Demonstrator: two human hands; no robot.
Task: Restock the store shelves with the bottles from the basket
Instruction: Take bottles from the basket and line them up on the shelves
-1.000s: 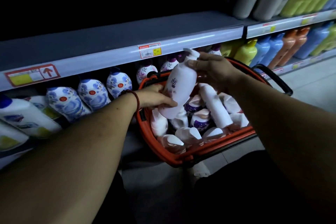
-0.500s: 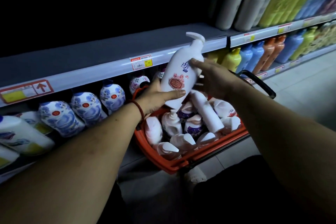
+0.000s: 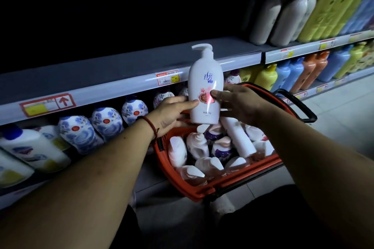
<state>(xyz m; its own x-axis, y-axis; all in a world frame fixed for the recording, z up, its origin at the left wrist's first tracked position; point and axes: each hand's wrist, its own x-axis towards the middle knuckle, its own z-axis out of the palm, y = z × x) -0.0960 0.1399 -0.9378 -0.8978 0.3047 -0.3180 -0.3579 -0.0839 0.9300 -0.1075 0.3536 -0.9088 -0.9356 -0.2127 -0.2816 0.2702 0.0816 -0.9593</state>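
A white pump bottle (image 3: 204, 85) with a pink flower label stands upright in the air above the orange basket (image 3: 204, 190). My left hand (image 3: 172, 113) grips its lower left side, thumb on the front. My right hand (image 3: 236, 103) holds the lower right side, fingers against the label. The bottle is level with the front edge of the grey middle shelf (image 3: 101, 70), whose surface is bare behind it. Several white and pink bottles (image 3: 202, 155) lie in the basket below.
Blue-and-white patterned bottles (image 3: 105, 121) fill the lower shelf at left. Grey, yellow and blue bottles (image 3: 315, 10) stand on the shelf at upper right; yellow, blue and orange ones (image 3: 293, 70) below them. The basket's black handle (image 3: 299, 105) sticks out right. Tiled floor lies right.
The bottle has gone from tilted to upright and has risen clear of the basket toward the middle shelf. Both hands stayed on its lower part.
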